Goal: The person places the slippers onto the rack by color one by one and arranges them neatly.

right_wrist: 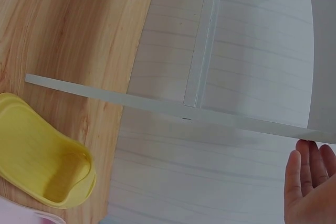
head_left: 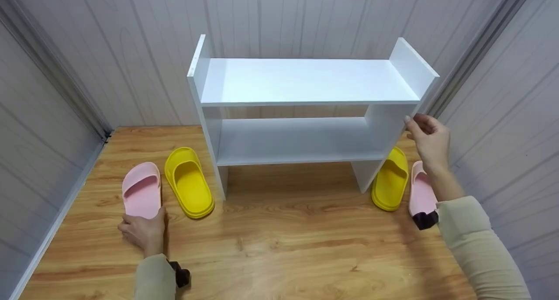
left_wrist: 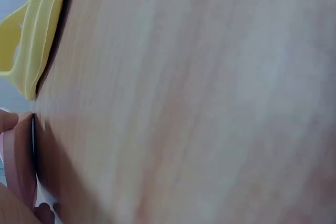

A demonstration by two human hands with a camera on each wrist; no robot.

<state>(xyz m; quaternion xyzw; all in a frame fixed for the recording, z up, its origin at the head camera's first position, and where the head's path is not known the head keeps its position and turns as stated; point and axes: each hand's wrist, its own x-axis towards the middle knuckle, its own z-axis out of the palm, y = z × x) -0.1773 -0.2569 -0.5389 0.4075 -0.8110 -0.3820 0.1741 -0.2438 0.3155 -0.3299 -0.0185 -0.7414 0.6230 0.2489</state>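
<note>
Wood-grain surface (head_left: 284, 247): L hand (head_left: 143, 232) pinching pink slipper (head_left: 143, 196) L of shelf unit (head_left: 305, 81); R hand (head_left: 431, 143), fingers slightly spread, @ its R side.

Top shelf (head_left: 305, 79) brightly lit; pale glare on wood surface (head_left: 270, 256); left wrist view soft, blurred

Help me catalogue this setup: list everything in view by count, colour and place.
Shelf unit: one, white, standing centre
Inner slippers: two, yellow, flanking the shelf unit
Outer slippers: two, pink, beyond the yellow ones
Surface: one, brown wood-grain, underneath
Walls: three, pale, back and sides
Wrist devices: two, black, one per wrist
Sleeves: two, beige, one per arm
Left hand: one, bare, gripping left outer slipper's heel
Right hand: one, bare, at shelf unit's right side
</note>
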